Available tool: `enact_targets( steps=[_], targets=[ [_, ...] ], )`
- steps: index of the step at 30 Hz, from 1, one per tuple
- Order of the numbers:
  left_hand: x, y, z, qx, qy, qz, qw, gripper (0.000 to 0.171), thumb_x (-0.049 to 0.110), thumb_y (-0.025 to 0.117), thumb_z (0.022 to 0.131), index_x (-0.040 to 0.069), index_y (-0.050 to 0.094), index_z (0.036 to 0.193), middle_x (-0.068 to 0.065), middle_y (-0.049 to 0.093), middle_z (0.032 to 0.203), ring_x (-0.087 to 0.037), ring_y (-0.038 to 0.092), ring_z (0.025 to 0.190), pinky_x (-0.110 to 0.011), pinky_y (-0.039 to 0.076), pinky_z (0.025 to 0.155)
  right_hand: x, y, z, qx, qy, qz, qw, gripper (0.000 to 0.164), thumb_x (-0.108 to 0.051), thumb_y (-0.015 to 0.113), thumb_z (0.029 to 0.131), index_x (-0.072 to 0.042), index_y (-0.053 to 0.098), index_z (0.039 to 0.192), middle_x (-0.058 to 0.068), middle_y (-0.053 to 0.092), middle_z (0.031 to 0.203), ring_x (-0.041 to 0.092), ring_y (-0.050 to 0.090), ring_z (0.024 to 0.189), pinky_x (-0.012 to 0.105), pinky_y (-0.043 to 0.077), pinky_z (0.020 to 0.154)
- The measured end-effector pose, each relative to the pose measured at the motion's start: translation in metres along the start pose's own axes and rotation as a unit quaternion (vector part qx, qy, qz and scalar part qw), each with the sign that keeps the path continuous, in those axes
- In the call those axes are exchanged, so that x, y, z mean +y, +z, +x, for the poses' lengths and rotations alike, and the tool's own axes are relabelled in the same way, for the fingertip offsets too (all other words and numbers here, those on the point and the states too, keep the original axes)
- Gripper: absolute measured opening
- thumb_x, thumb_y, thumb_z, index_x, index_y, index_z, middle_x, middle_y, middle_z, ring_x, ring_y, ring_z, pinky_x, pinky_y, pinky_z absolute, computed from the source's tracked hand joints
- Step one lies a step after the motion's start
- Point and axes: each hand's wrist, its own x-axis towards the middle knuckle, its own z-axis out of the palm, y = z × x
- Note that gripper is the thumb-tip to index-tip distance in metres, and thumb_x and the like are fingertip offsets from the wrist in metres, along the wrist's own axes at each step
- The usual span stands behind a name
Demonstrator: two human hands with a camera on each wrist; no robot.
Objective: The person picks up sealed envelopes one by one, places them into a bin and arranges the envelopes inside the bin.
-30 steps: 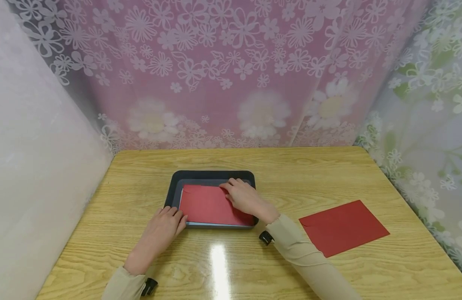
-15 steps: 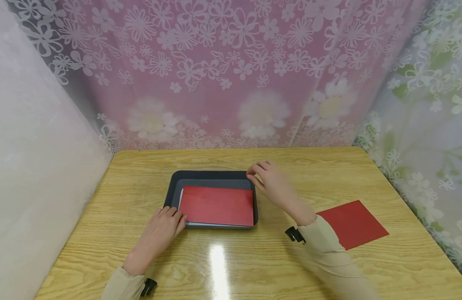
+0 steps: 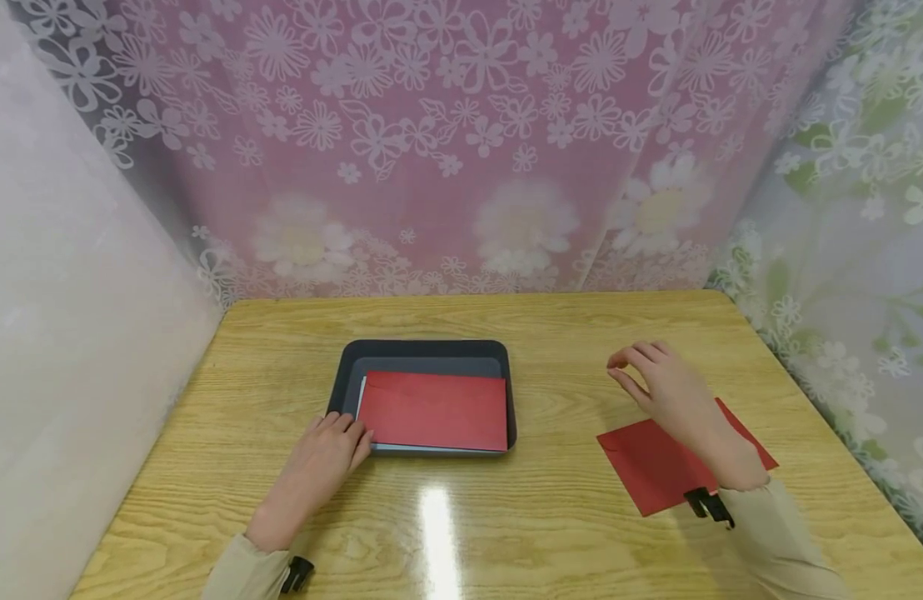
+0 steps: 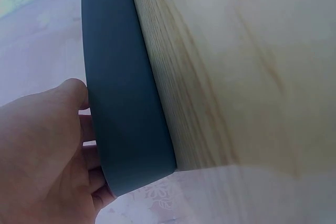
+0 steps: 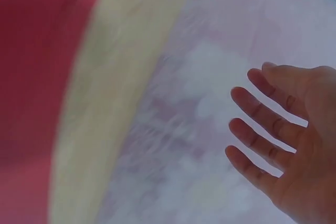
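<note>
A dark grey tray point(image 3: 424, 348) sits on the table with a red envelope point(image 3: 431, 410) lying in it. Pale sheet edges point(image 3: 401, 448) show beneath that envelope. My left hand point(image 3: 322, 458) holds the tray's front left corner, fingers bent over the rim; the left wrist view shows them reaching behind the tray wall point(image 4: 121, 93). A second red envelope point(image 3: 641, 467) lies flat on the table to the right, a flap line at its left end. Over it is my right hand point(image 3: 675, 396), holding nothing, fingers loosely bent and spread in the right wrist view.
The wood-grain table point(image 3: 506, 533) ends at a pink floral curtain point(image 3: 431, 208) behind. A white sheet point(image 3: 87, 292) hangs at the left and a flowered one point(image 3: 866, 275) at the right. Small black devices point(image 3: 709, 506) are strapped to both wrists.
My right hand has let go of the red envelope in the tray and moved right, over the second envelope. The left hand stays at the tray corner.
</note>
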Motion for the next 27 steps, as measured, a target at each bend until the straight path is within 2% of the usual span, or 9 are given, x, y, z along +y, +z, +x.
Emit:
enact_targets(
  steps=[4, 8, 13, 16, 22, 27],
  targets=[
    [-0.001, 0.0, 0.0, 0.005, 0.003, 0.0, 1.0, 0.03, 0.018, 0.068, 0.094, 0.014, 0.053, 0.068, 0.001, 0.042, 0.066, -0.018, 0.039, 0.063, -0.03, 0.032, 0.061, 0.026, 0.001, -0.026, -0.031, 0.024, -0.015, 0.999, 0.018, -0.007, 0.079, 0.085, -0.009, 0.069, 0.1, 0.005, 0.067, 0.097, 0.027, 0.056, 0.089, 0.044, 0.049, 0.073],
    [-0.001, -0.001, 0.0, 0.002, 0.002, 0.0, 1.0, 0.031, 0.018, 0.069, 0.094, 0.014, 0.053, 0.068, 0.001, 0.042, 0.066, -0.017, 0.039, 0.063, -0.03, 0.032, 0.061, 0.047, 0.005, -0.048, -0.08, 0.037, -0.019, 0.996, 0.023, -0.01, 0.081, 0.083, -0.005, 0.07, 0.103, 0.009, 0.068, 0.097, 0.034, 0.061, 0.089, 0.052, 0.05, 0.081],
    [0.0, -0.001, 0.0, -0.011, -0.001, 0.0, 0.9999, 0.03, 0.02, 0.069, 0.095, 0.015, 0.053, 0.069, 0.002, 0.042, 0.067, -0.018, 0.039, 0.064, -0.03, 0.033, 0.062, 0.064, 0.007, -0.067, -0.173, 0.073, -0.002, 0.982, 0.04, -0.022, 0.082, 0.084, 0.0, 0.069, 0.115, 0.013, 0.07, 0.105, 0.041, 0.064, 0.099, 0.058, 0.05, 0.087],
    [0.0, 0.0, 0.0, -0.013, -0.001, 0.0, 0.9999, 0.03, 0.02, 0.069, 0.095, 0.015, 0.053, 0.069, 0.002, 0.042, 0.067, -0.018, 0.039, 0.064, -0.03, 0.033, 0.062, 0.07, 0.008, -0.073, -0.213, 0.082, 0.011, 0.974, 0.05, -0.027, 0.085, 0.08, -0.001, 0.069, 0.119, 0.015, 0.068, 0.11, 0.043, 0.063, 0.104, 0.06, 0.049, 0.088],
    [0.0, 0.001, 0.0, -0.012, -0.002, 0.002, 0.9999, 0.03, 0.021, 0.068, 0.095, 0.015, 0.054, 0.07, 0.002, 0.043, 0.067, -0.018, 0.04, 0.064, -0.031, 0.033, 0.062, 0.074, 0.009, -0.076, -0.226, 0.082, 0.014, 0.97, 0.053, -0.025, 0.09, 0.072, -0.002, 0.069, 0.114, 0.018, 0.063, 0.111, 0.043, 0.063, 0.1, 0.061, 0.05, 0.083],
    [0.001, -0.001, 0.001, -0.005, -0.001, 0.003, 1.0, 0.029, 0.019, 0.068, 0.095, 0.014, 0.055, 0.07, 0.001, 0.044, 0.067, -0.019, 0.041, 0.065, -0.031, 0.034, 0.062, 0.075, 0.015, -0.075, -0.205, 0.072, 0.012, 0.976, 0.048, -0.026, 0.092, 0.068, -0.005, 0.069, 0.103, 0.006, 0.06, 0.097, 0.028, 0.059, 0.087, 0.048, 0.053, 0.078]
  ],
)
